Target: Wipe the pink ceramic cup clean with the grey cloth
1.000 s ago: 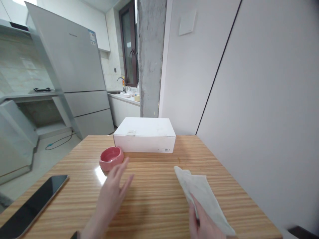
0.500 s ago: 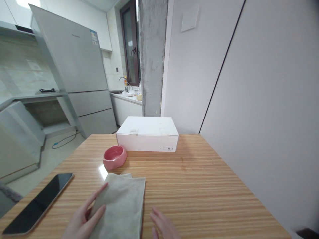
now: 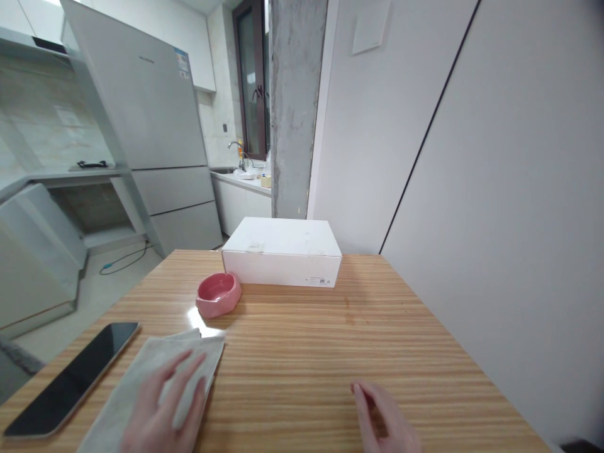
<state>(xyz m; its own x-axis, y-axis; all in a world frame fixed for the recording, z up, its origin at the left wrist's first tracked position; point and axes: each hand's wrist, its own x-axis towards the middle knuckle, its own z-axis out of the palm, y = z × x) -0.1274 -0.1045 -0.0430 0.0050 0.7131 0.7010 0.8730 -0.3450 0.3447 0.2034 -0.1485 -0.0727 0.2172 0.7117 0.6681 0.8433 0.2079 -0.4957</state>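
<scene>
My left hand point(image 3: 163, 409) lies flat with fingers stretched out on a folded grey cloth point(image 3: 141, 377) at the near left of the wooden table point(image 3: 306, 340). My right hand point(image 3: 384, 421) rests on the bare tabletop at the near right, fingers loosely curled, holding nothing that I can see. A pink bowl point(image 3: 218, 294) stands beyond the cloth. Behind the bowl sits a closed white box point(image 3: 283, 251) at the table's far edge.
A dark phone point(image 3: 73, 377) lies screen-up at the table's left edge, beside the cloth. A white wall runs along the right side. Past the table are a grey fridge point(image 3: 146, 126), a concrete pillar point(image 3: 295, 107) and a kitchen counter with a tap.
The cloth went from my right hand on the right side to under my left hand, then slid left towards the phone. My right hand moved right, onto the bare wood.
</scene>
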